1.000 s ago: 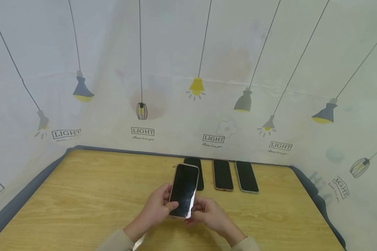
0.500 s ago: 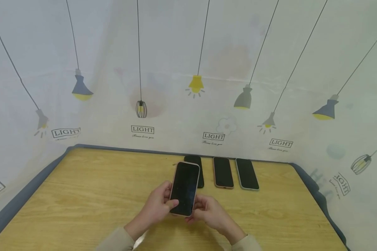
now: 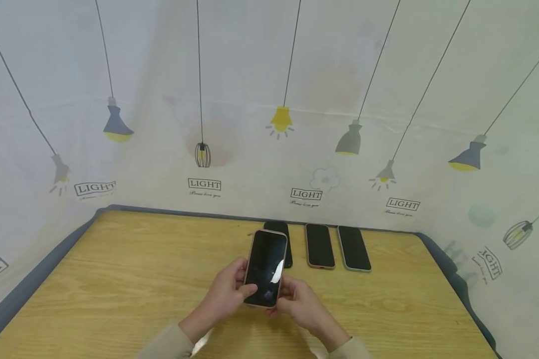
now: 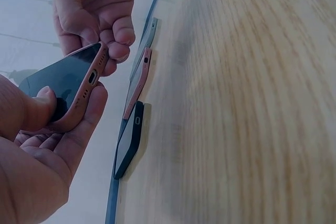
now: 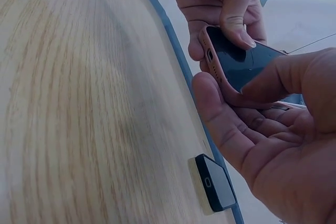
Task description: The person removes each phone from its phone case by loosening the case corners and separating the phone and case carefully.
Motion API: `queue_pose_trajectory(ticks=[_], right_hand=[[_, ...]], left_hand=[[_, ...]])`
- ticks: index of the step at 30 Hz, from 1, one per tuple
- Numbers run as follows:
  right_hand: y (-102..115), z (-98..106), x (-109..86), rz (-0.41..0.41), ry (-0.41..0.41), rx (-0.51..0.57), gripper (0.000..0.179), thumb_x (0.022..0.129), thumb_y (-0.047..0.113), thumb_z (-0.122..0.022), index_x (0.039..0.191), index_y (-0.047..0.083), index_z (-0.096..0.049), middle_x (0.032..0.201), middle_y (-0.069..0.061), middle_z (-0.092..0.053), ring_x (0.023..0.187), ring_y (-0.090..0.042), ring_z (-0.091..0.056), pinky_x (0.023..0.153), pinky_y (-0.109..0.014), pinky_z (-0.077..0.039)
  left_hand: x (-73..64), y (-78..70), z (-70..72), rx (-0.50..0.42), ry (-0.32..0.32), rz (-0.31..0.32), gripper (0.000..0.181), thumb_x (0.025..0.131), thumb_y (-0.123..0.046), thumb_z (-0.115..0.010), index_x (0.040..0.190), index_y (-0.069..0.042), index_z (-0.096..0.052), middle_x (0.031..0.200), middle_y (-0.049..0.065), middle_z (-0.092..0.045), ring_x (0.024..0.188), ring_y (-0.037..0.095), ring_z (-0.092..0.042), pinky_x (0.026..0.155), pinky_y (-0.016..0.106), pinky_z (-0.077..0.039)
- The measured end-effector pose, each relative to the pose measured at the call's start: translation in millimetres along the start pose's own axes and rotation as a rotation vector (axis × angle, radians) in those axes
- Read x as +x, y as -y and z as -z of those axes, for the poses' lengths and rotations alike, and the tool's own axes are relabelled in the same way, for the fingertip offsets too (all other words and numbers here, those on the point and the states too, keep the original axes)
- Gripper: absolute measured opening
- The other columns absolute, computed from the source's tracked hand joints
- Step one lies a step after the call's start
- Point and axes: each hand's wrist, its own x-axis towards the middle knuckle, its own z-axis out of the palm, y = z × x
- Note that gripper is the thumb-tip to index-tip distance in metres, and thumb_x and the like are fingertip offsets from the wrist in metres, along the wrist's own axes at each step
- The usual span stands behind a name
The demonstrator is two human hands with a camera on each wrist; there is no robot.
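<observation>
A phone in a pink case (image 3: pixel 262 264) is held up above the table, its dark screen facing up and catching a bright reflection. My left hand (image 3: pixel 224 294) grips its left side, the thumb lying over the lower screen and the fingers beneath. At the opposite lower corner, my right hand (image 3: pixel 302 305) pinches the case edge between thumb and curled fingers. The left wrist view shows the charging port on the bottom edge of the held phone (image 4: pixel 79 98). Fingers under the phone are partly hidden.
Along the back of the wood-grain table (image 3: pixel 130 279) lie a black phone (image 3: pixel 276 226), partly covered by the held one, a second pink-cased phone (image 3: pixel 320 245) and a pale-cased phone (image 3: pixel 354 248). Behind them hangs a lamp-print cloth (image 3: pixel 251 164).
The held phone tilts slightly, so the reflection on its screen fades and then returns. Both hands keep their hold; the head view shifts a little.
</observation>
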Motion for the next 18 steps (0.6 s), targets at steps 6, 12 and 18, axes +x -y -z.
queue_pose_trajectory(ticks=[6, 12, 18], right_hand=[[-0.5, -0.8, 0.1, 0.010, -0.005, -0.008, 0.045, 0.087, -0.013, -0.052, 0.131, -0.012, -0.057, 0.096, -0.010, -0.069, 0.083, -0.026, -0.071, 0.076, -0.039, -0.063], [-0.7, 0.0, -0.6, 0.025, 0.007, -0.012, 0.046, 0.086, -0.014, -0.050, 0.131, -0.014, -0.056, 0.099, -0.014, -0.071, 0.083, -0.027, -0.072, 0.076, -0.037, -0.063], [-0.7, 1.5, -1.2, 0.029, 0.030, -0.008, 0.045, 0.087, -0.015, -0.048, 0.132, -0.014, -0.055, 0.101, -0.017, -0.071, 0.082, -0.023, -0.070, 0.076, -0.036, -0.063]], left_hand=[[0.5, 1.4, -0.7, -0.020, -0.001, -0.002, 0.028, 0.088, 0.014, -0.069, 0.112, 0.005, -0.057, 0.091, 0.017, -0.073, 0.079, 0.023, -0.070, 0.068, 0.030, -0.060], [-0.2, -0.8, 0.3, -0.055, 0.013, 0.020, 0.024, 0.091, 0.014, -0.066, 0.112, 0.006, -0.056, 0.094, 0.020, -0.073, 0.081, 0.025, -0.072, 0.069, 0.031, -0.061], [-0.4, 0.3, 0.0, -0.107, 0.017, 0.048, 0.022, 0.092, 0.015, -0.064, 0.111, 0.007, -0.055, 0.097, 0.024, -0.074, 0.083, 0.028, -0.073, 0.069, 0.033, -0.062]])
